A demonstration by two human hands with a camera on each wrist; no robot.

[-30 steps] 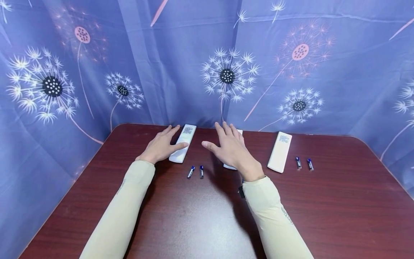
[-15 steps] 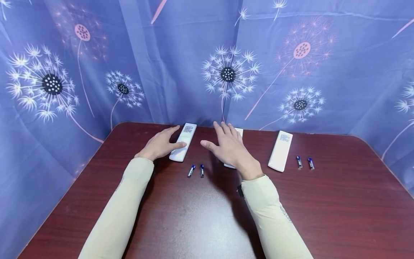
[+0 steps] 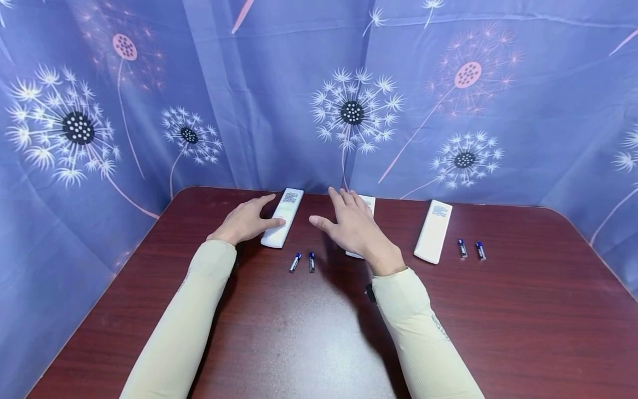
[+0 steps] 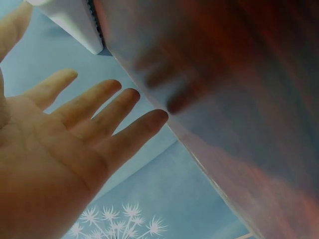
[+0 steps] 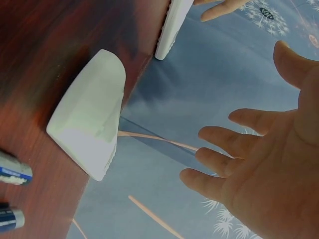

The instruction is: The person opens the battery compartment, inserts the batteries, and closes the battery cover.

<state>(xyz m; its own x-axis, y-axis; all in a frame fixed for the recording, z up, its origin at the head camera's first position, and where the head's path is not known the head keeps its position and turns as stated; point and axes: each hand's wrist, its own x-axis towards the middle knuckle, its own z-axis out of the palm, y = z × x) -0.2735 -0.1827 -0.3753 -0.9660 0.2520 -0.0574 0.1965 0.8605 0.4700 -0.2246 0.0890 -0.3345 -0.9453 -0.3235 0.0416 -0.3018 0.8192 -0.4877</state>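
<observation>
My left hand [image 3: 246,219] is held with fingers straight beside the left white remote control [image 3: 282,218]; its thumb overlaps the remote in the head view. In the left wrist view the palm [image 4: 55,154] faces the camera, holding nothing. My right hand [image 3: 356,230] is spread over the middle remote [image 3: 368,203], covering most of it. From the right wrist, that remote [image 5: 89,114] lies apart from the fingers [image 5: 219,144], and the palm holds nothing. A third remote [image 3: 433,231] lies further right. Each remote shows a printed code patch at its far end.
Two small batteries, one tilted [image 3: 295,262] and one straight [image 3: 312,262], lie between the left and middle remotes. Another pair [image 3: 462,248] lies right of the third remote. Battery ends [image 5: 12,169] show in the right wrist view. A blue patterned curtain [image 3: 279,100] borders the brown table [image 3: 299,343].
The head view has shifted slightly, so the tabletop things appear a little higher. The left hand has drawn back slightly to the left; the right hand stays nearly still.
</observation>
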